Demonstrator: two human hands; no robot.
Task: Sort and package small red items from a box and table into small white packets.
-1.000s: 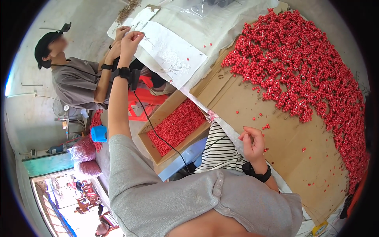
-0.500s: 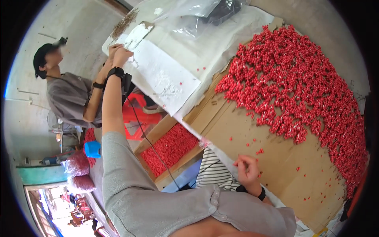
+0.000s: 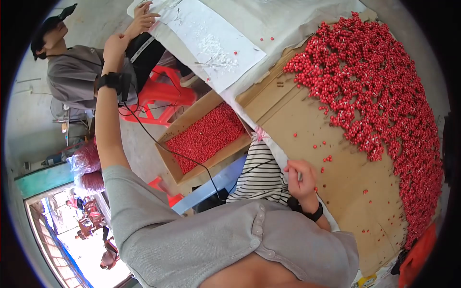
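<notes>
My left arm reaches far out to the upper left. My left hand (image 3: 116, 46), beyond a black wrist strap, is closed, and what its fingers hold, if anything, is hidden. It hangs off the table's side, close to a co-worker's raised hand (image 3: 142, 20). At the table's near edge my right hand (image 3: 301, 179) is bent, thumb and fingers curled together. Anything between them is too small to make out. Beside it, loose red berries (image 3: 327, 158) lie on the brown cardboard (image 3: 345, 201). A large heap of red berry sprigs (image 3: 370, 86) covers the cardboard's far right.
A white sheet (image 3: 192, 29) with small white strips lies on the cloth-covered table. Below the table edge stands a cardboard box (image 3: 168, 165) of red berries. A red stool (image 3: 168, 98) is beside the seated co-worker (image 3: 77, 72). A black cable (image 3: 158, 144) runs from my left wrist.
My left hand has moved left, away from the sheet's corner, and apart from the co-worker's hand. My right hand stays curled at the table edge. The whole view has shifted.
</notes>
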